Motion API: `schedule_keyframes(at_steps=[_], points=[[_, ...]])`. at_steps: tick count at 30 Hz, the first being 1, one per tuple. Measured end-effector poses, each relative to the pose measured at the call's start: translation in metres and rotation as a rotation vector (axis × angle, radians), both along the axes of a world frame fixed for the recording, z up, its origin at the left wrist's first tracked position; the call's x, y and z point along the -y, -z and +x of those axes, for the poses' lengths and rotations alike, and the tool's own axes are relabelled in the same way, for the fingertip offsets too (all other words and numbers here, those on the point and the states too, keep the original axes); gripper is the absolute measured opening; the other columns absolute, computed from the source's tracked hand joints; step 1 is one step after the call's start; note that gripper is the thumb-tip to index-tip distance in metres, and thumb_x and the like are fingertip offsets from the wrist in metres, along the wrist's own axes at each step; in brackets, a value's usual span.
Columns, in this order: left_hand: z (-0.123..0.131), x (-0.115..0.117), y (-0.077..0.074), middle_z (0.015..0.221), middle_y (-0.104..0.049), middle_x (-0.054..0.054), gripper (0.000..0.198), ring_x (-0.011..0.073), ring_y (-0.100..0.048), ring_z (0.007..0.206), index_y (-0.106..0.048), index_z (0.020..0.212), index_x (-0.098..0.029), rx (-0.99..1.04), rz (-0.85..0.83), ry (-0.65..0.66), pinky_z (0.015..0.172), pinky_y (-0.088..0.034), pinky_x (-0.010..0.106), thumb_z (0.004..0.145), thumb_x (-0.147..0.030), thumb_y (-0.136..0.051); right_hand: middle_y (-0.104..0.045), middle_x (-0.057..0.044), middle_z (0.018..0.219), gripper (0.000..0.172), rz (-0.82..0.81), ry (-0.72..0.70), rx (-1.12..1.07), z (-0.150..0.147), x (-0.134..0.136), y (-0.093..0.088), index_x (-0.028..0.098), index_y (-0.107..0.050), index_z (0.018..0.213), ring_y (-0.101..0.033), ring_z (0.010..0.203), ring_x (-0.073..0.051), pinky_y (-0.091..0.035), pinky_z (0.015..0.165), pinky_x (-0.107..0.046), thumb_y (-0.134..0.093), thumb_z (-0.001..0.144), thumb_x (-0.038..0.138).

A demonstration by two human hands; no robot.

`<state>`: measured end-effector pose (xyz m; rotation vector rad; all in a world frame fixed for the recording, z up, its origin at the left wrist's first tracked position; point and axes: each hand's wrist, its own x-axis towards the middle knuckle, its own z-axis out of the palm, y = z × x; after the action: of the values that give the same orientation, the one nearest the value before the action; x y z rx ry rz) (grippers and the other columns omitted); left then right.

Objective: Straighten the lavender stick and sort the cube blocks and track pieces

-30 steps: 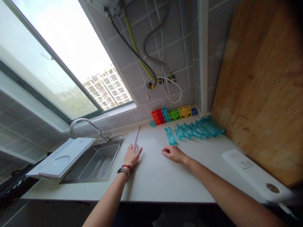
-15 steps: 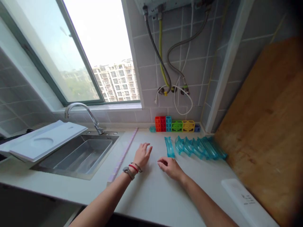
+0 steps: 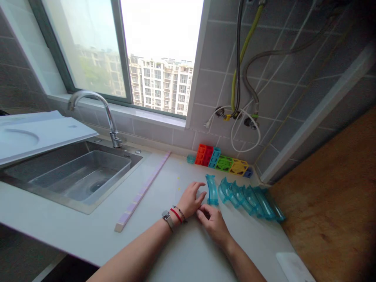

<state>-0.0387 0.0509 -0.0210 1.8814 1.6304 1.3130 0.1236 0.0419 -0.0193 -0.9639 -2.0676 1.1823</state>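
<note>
My left hand [image 3: 190, 199], with a watch and bracelets at the wrist, reaches over the counter, its fingers bent and apart with nothing between them. Its fingertips are just left of a single translucent blue curved track piece [image 3: 212, 190]. Beside it, my right hand [image 3: 214, 225] is loosely curled, with a gap between thumb and fingers and no object visible in it. Its fingertips are close to the heel of my left hand; whether they touch, I cannot tell. Several more blue track pieces [image 3: 245, 197] lie in a row to the right.
Along the wall stand red blocks [image 3: 203, 154], a light-blue block [image 3: 214, 157], a green block [image 3: 224, 163] and a yellow block [image 3: 239, 167]. A purple-and-white strip [image 3: 143, 190] lies left of my hands. Farther left are the sink [image 3: 88, 207] and faucet [image 3: 110, 117]. A wooden board [image 3: 329, 203] borders the right.
The view has turned and tilted. My left hand has moved right, towards the single blue track piece and close to my right hand. The blocks and track pieces keep their arrangement.
</note>
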Motion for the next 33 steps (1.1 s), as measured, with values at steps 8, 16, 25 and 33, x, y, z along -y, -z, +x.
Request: schedule_keyframes(at_steps=[8,16,25,33], points=[[0.007,0.001,-0.002,0.120,-0.067,0.010,0.028,0.0242,-0.064,0.114,-0.064,0.122,-0.021,0.021,-0.016,-0.007,0.106,-0.050,0.040,0.095,-0.027,-0.056,-0.054,0.000,0.066,0.033,0.026,0.014,-0.027,0.004,0.003,-0.004,0.020,-0.060,0.073,-0.048,0.063,-0.016,-0.039,0.060,-0.027,-0.055,0.093,0.045],[0.008,0.000,-0.002,0.117,-0.067,0.010,0.027,0.0227,-0.065,0.111,-0.065,0.120,-0.020,-0.049,-0.008,-0.035,0.103,-0.051,0.037,0.097,-0.027,-0.052,-0.065,-0.006,0.088,0.027,0.126,0.141,-0.077,0.004,0.002,-0.008,0.019,-0.066,0.085,-0.061,0.082,-0.019,-0.049,0.065,-0.025,-0.053,0.094,0.041],[0.007,0.000,0.011,0.118,-0.070,0.015,0.035,0.0323,-0.061,0.115,-0.070,0.119,-0.016,-0.257,-0.084,-0.032,0.104,-0.048,0.047,0.085,-0.024,-0.067,-0.042,-0.020,0.150,0.046,0.069,0.436,-0.108,0.015,-0.016,0.005,0.014,-0.068,0.124,-0.065,0.085,-0.019,-0.059,0.074,-0.034,-0.057,0.092,0.046],[0.008,-0.001,0.010,0.121,-0.071,0.011,0.030,0.0294,-0.060,0.119,-0.075,0.114,-0.021,-0.330,-0.113,0.004,0.107,-0.046,0.044,0.086,-0.027,-0.067,-0.041,-0.018,0.157,0.049,-0.014,0.421,-0.147,0.015,-0.024,0.023,0.016,-0.072,0.123,-0.064,0.071,-0.014,-0.060,0.072,-0.034,-0.064,0.086,0.048]])
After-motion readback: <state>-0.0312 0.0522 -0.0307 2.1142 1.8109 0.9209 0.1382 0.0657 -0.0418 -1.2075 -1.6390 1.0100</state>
